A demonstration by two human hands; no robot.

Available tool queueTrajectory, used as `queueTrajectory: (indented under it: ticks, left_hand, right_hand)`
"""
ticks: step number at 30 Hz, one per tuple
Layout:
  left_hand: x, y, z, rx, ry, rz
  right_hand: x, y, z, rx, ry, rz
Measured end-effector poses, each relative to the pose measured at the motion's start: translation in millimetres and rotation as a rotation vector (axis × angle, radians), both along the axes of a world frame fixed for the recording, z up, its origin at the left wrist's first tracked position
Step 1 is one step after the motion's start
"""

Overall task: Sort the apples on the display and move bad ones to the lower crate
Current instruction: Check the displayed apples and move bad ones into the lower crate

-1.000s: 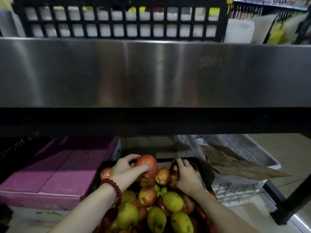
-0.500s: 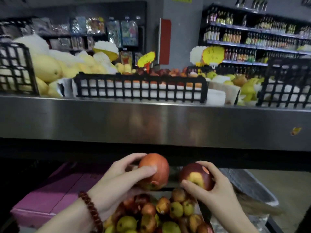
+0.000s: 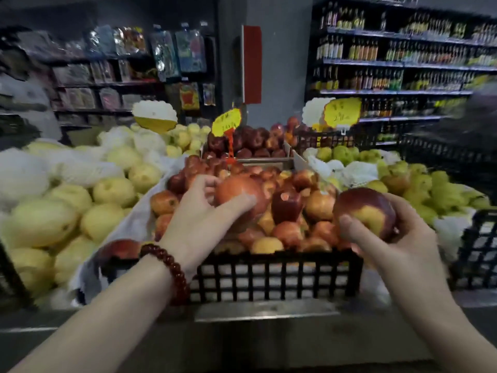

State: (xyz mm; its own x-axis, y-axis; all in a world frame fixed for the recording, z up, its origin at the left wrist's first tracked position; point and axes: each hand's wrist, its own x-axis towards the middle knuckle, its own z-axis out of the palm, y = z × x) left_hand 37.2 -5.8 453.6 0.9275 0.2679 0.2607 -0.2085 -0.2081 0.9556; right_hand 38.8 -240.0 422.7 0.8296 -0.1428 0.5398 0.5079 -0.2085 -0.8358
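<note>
Head view, looking forward and down over a shop fruit display. A person's left hand, with a dark red bead bracelet on the wrist, is curled round a large orange-red apple; the thumb lies across its near side and the other fingers wrap behind it, so the fingers are clamped on the fruit. This apple sits just above the heap in the black crate, low enough that I cannot tell whether it touches the apples under the fingers.

The right hand grips a second apple, dark red with a yellow patch turned toward the camera. Its thumb presses the near left side and the fingers cup the far right, again clamped on the fruit. It is held clear of the pile, off the crate's right corner, apparently at a height and angle that lets the skin be inspected.

Beyond the fingertips of both hands lies the apple pile, mixed red and yellowish, filling the crate. Left of the left hand are pale yellow pears; right of the right hand are green pears. Yellow price signs stand further back.

The lower crate, where bad apples belong, is out of view. Holding one fruit in each hand seems meant for judging two at once before either is placed.
</note>
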Motion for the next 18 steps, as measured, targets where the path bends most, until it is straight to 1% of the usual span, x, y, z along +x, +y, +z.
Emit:
queueTrajectory:
  ticks: [1, 3, 6, 8, 11, 14, 16, 18]
  left_hand:
    - [13.6, 7.1, 7.7, 0.053, 0.024, 0.038]
    - [40.1, 19.8, 20.2, 0.227, 0.096, 0.110]
    - [76.6, 29.2, 29.8, 0.500, 0.202, 0.131]
    - [96.4, 29.0, 28.3, 0.617, 0.239, 0.079]
    - [115.1, 21.2, 16.7, 0.777, 0.331, -0.058]
    - [120.9, 17.6, -0.7, 0.889, 0.446, -0.175]
    - [119.4, 21.0, -10.4, 0.947, 0.489, -0.198]
    - [116.5, 25.5, -18.1, 1.035, 0.479, -0.199]
  right_hand:
    - [13.3, 2.7, 7.8, -0.028, 0.036, -0.014]
    - [38.9, 9.8, 21.5, -0.135, 0.095, -0.042]
    - [76.8, 26.5, 33.7, -0.358, 0.183, -0.034]
    - [99.4, 42.2, 36.1, -0.518, 0.213, -0.017]
    - [121.6, 68.5, 28.3, -0.702, 0.284, 0.040]
    - [130.2, 86.4, 15.0, -0.890, 0.386, 0.085]
    - [128.8, 91.7, 7.0, -0.997, 0.426, 0.127]
    - [126.9, 94.5, 0.7, -1.032, 0.406, 0.130]
